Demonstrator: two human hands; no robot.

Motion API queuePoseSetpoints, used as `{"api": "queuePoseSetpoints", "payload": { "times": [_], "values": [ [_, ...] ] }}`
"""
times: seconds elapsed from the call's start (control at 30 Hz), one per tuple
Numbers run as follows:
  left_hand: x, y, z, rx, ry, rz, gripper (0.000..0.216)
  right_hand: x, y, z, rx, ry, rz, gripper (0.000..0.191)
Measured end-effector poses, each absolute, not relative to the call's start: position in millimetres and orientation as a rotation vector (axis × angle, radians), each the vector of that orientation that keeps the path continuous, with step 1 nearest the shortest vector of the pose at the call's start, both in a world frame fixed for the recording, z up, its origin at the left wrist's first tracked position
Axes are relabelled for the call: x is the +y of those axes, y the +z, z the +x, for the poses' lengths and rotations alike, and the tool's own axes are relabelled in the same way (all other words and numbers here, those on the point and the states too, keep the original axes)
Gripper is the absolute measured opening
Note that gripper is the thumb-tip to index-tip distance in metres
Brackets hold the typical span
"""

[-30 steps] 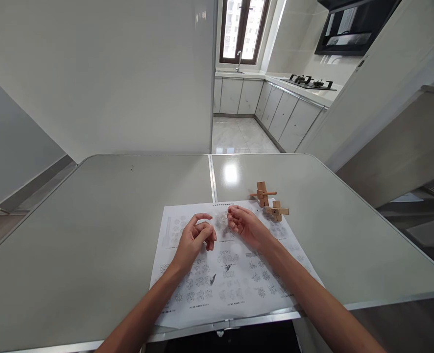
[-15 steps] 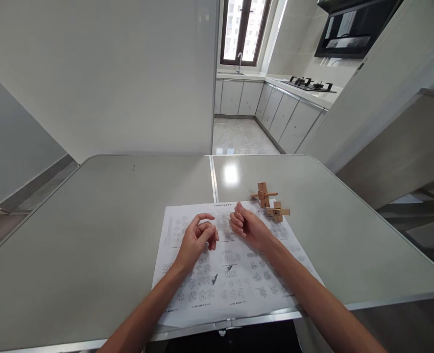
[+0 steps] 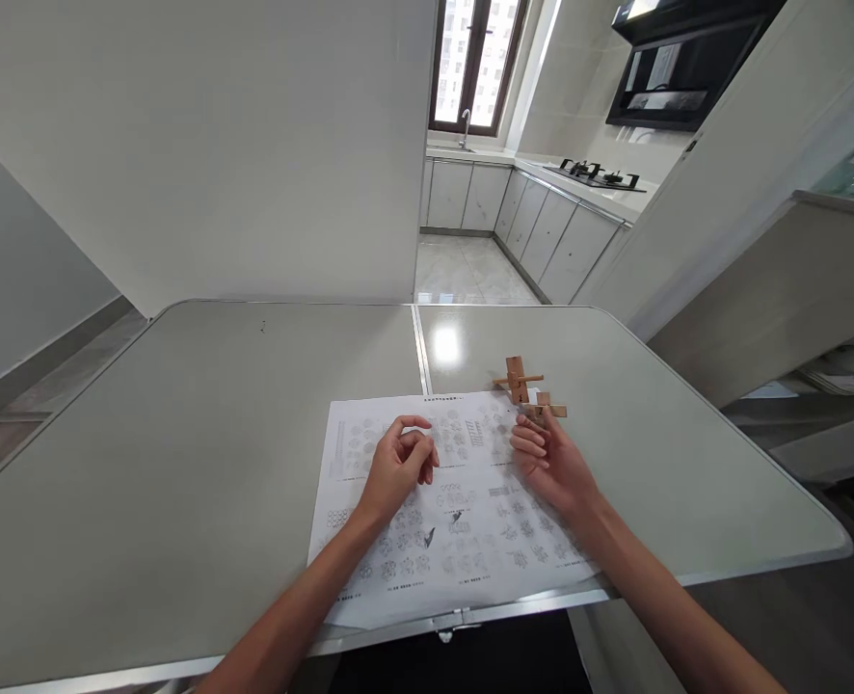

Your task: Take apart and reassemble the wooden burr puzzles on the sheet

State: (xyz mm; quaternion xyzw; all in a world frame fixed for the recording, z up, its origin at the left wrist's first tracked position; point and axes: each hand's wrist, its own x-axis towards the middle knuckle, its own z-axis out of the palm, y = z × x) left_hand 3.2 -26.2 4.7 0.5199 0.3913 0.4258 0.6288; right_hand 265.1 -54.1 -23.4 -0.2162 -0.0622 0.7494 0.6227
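Note:
A printed sheet (image 3: pixel 463 540) covered in small diagrams lies on the grey table (image 3: pixel 181 453) in front of me. Two wooden puzzle assemblies stand at the sheet's far right corner: an upright cross (image 3: pixel 518 378) and a lower piece (image 3: pixel 551 410) just nearer. My right hand (image 3: pixel 549 463) rests beside the lower piece, its fingers loosely apart and the fingertips at that piece's near edge. Resting on the sheet's upper middle is my left hand (image 3: pixel 400 463), fingers curled in and thumb meeting the forefinger, with nothing visible in them.
A metal seam (image 3: pixel 418 349) runs down the table's middle. A white wall panel (image 3: pixel 253 145) stands right behind the table. Beyond it on the right are a kitchen with cabinets (image 3: pixel 535 222), a hob (image 3: pixel 593 175) and a window (image 3: pixel 476 58).
My right hand has moved to the right, from the sheet's middle to the lower wooden piece, and its fingers have spread. The left hand has barely moved.

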Motion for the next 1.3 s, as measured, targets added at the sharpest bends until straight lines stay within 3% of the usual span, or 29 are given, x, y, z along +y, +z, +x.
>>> {"api": "queuePoseSetpoints", "payload": {
  "times": [0.33,0.6,0.7,0.83,1.07,1.3],
  "values": [
    [-28.5,2.5,1.8,0.893,0.976,1.24,0.02,-46.0,-22.6,277.0,-0.108,1.612,-0.481,0.008],
    [-26.7,-1.9,2.2,0.879,0.975,1.256,0.022,-56.4,-26.3,258.4,-0.314,1.508,-0.707,0.03],
    [-28.1,-1.2,3.0,0.887,0.985,1.274,0.023,-58.9,-21.2,237.5,-0.711,1.361,-1.043,0.046],
    [-29.6,-0.3,4.9,0.934,1.067,1.318,0.029,-52.0,-8.1,209.4,-1.268,1.233,-1.107,0.054],
    [-27.5,0.2,1.5,1.015,1.084,1.377,0.045,-28.0,0.5,185.2,-1.601,1.2,-1.038,0.038],
    [-26.5,4.2,-1.8,1.084,1.1,1.38,0.036,-20.3,-13.6,183.9,-1.701,1.107,-1.064,0.028]
  ]
}}
